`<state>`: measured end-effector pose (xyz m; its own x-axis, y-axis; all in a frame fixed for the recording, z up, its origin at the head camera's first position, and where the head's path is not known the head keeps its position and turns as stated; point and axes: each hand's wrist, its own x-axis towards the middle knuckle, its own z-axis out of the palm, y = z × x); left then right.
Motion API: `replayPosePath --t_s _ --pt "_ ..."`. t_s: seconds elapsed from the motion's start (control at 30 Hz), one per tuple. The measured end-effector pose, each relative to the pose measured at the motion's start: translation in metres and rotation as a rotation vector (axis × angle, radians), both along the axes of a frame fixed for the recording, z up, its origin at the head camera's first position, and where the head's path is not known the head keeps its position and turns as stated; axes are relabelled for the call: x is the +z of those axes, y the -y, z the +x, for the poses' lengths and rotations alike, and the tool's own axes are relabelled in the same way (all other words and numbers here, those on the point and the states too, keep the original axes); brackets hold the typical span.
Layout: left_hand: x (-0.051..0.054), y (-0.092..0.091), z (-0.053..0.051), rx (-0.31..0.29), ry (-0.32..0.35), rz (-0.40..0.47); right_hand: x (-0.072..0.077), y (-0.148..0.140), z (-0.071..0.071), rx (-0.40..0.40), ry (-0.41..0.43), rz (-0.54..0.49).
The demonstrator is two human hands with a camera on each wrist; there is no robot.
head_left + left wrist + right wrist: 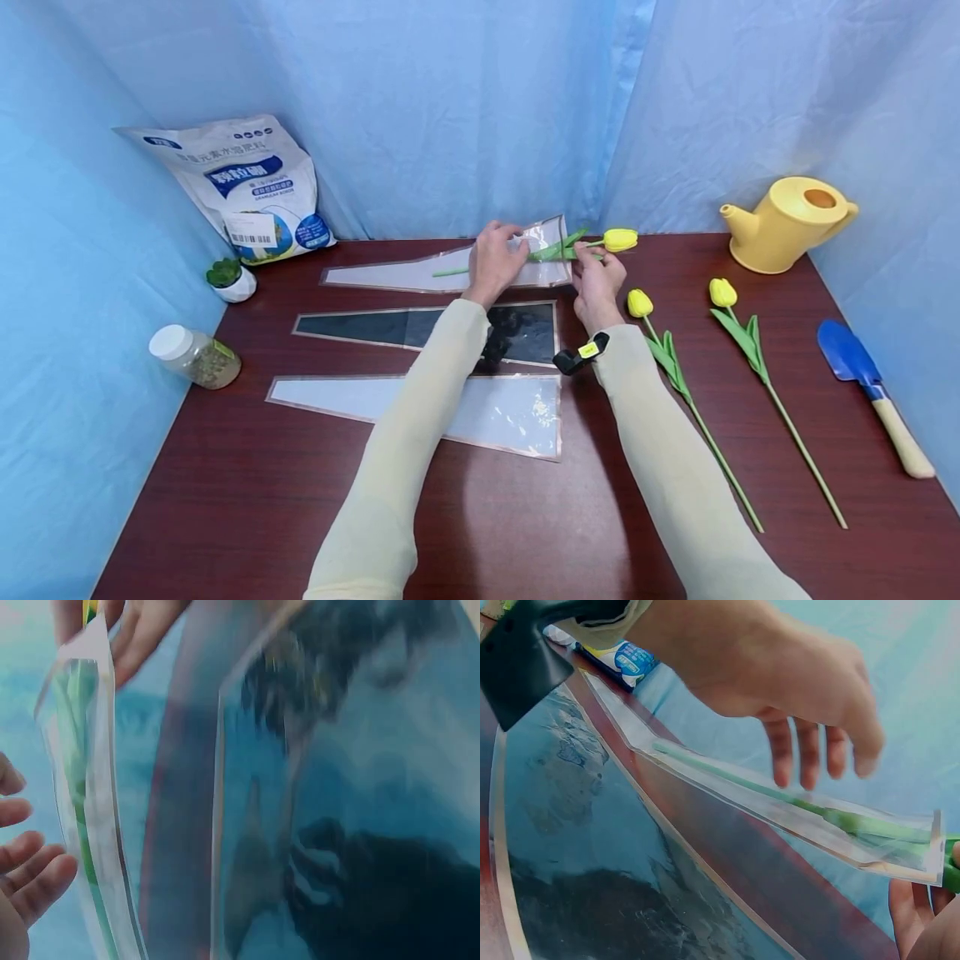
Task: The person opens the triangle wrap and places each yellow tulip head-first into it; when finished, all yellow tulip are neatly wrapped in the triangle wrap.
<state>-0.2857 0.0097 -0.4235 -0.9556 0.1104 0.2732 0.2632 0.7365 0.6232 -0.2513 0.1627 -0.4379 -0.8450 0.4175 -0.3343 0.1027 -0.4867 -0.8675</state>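
A yellow tulip point(620, 241) lies partly inside a white-backed clear flower sleeve point(397, 276) at the back of the table. Its bloom and some leaves stick out of the wide right end, while the stem shows through the film. My right hand point(597, 285) pinches the tulip by its leaves at the sleeve's mouth. Over the sleeve hovers my left hand point(495, 260); in the right wrist view this left hand point(780, 682) has loosely bent fingers with nothing between them. The left wrist view shows the green stem point(86, 855) beneath the film.
A black sleeve point(360, 327) and another white sleeve point(510, 417) lie nearer. Two tulips, one with a yellow bloom point(723, 292), lie right, beside a blue trowel point(847, 350) and yellow watering can point(776, 225). Fertilizer bag point(247, 192), potted succulent point(236, 283) and jar point(195, 357) stand left.
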Motion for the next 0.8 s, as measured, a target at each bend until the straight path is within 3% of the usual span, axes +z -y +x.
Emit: replayPosePath --t_s 0.1,0.23,0.43,0.57,0.8 --pt "-0.004 0.013 -0.004 -0.032 0.030 0.024 -0.002 -0.001 -0.001 -0.008 -0.013 -0.013" --pt "-0.007 0.027 -0.010 -0.139 0.105 0.026 -0.003 0.000 -0.002 -0.020 -0.018 -0.018" --pt "-0.013 0.043 -0.018 -0.317 0.211 -0.156 0.000 -0.001 -0.002 -0.017 -0.022 -0.014" --pt "-0.017 0.046 -0.023 -0.360 0.260 -0.279 0.003 -0.002 -0.002 -0.022 -0.037 -0.039" --pt "-0.020 0.042 -0.025 -0.402 0.260 -0.409 0.006 -0.003 -0.004 -0.041 -0.047 -0.088"
